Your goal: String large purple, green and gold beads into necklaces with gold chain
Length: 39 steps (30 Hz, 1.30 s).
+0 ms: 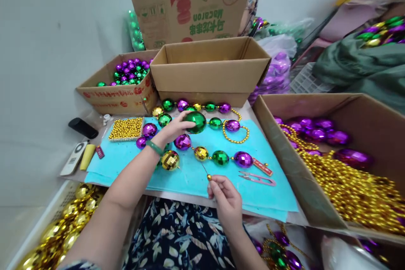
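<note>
My left hand [177, 128], with a green bangle at the wrist, grips a large shiny green bead [195, 122] above the blue cloth [202, 185]. Near the cloth's front edge, my right hand [226, 200] pinches a small gold bead [209, 177] with a thin dark wire or thread rising from it. Between the hands lies a row of faceted beads: a gold bead [201, 153], a green bead [220, 157] and a purple bead [243, 159]. A larger gold bead [170, 160] rests below my left wrist. Pink thread snips [257, 178] lie to the right.
A tray of small gold beads [126, 129] sits left on the cloth. Cardboard boxes stand around: one with purple and green beads [117, 99], one at the back [209, 74], one with gold bead strings [316, 114]. A white basket [41, 223] holds gold beads at lower left.
</note>
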{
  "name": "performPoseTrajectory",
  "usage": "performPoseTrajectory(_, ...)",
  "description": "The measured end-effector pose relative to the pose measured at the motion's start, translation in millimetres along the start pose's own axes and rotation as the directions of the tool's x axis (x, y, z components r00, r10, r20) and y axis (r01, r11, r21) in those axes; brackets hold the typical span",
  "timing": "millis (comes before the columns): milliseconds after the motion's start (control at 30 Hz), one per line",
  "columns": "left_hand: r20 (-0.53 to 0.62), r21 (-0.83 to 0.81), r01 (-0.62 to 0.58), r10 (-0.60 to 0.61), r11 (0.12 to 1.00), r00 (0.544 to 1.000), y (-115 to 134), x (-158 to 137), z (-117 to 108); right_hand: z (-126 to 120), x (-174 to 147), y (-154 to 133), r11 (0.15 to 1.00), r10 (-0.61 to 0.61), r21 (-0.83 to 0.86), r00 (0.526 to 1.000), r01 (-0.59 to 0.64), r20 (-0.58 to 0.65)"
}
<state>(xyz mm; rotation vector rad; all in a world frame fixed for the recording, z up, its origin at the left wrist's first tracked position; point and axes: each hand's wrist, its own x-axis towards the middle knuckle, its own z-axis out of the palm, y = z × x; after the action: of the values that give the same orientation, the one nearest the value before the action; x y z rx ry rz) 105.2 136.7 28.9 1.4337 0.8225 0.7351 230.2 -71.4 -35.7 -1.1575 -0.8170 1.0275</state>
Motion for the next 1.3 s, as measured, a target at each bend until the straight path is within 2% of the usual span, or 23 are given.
performPoseTrajectory(67, 0.040, -0.327, 0.043, -0.031, 0.944, 0.999, 6, -30, -18, -3, 1, -2, 1.000, -0.026, -0.013, 1.000, 0.026, -0.009)
performPoseTrajectory(133, 0.028, -0.483, 0.058, -0.051, 0.874, 0.998, 6, -61, -34, -3, 1, -2, 0.999, -0.037, -0.032, 0.999, 0.037, 0.007)
performPoseTrajectory(267, -0.056, -0.583, 0.041, -0.090, 0.812, 0.994, -5, -111, -54, 1, 0, -1, 0.996, -0.028, -0.083, 0.996, 0.035, 0.082)
performPoseTrajectory(400, -0.136, -0.619, -0.016, -0.087, 0.785, 0.987, -16, -137, -64, 11, -4, -4, 0.986, -0.059, -0.145, 0.988, 0.080, 0.145)
performPoseTrajectory(667, -0.165, -0.583, -0.075, -0.027, 0.809, 0.986, -21, -150, -73, 20, -6, -9, 0.940, -0.146, -0.277, 0.967, 0.201, 0.208)
performPoseTrajectory(800, -0.231, -0.531, -0.135, 0.011, 0.837, 0.973, -22, -149, -74, 18, -7, -14, 0.908, -0.183, -0.333, 0.956, 0.253, 0.228)
performPoseTrajectory(1000, -0.300, -0.403, -0.249, 0.130, 0.880, 0.945, -18, -152, -72, 17, -3, -17, 0.883, -0.186, -0.389, 0.957, 0.263, 0.224)
performPoseTrajectory(1133, -0.332, -0.431, -0.267, 0.124, 0.862, 0.935, -19, -153, -68, 18, -2, -15, 0.883, -0.176, -0.395, 0.958, 0.255, 0.226)
performPoseTrajectory(1300, -0.369, -0.511, -0.245, 0.047, 0.824, 0.928, -23, -153, -65, 19, -1, -16, 0.884, -0.154, -0.401, 0.960, 0.240, 0.233)
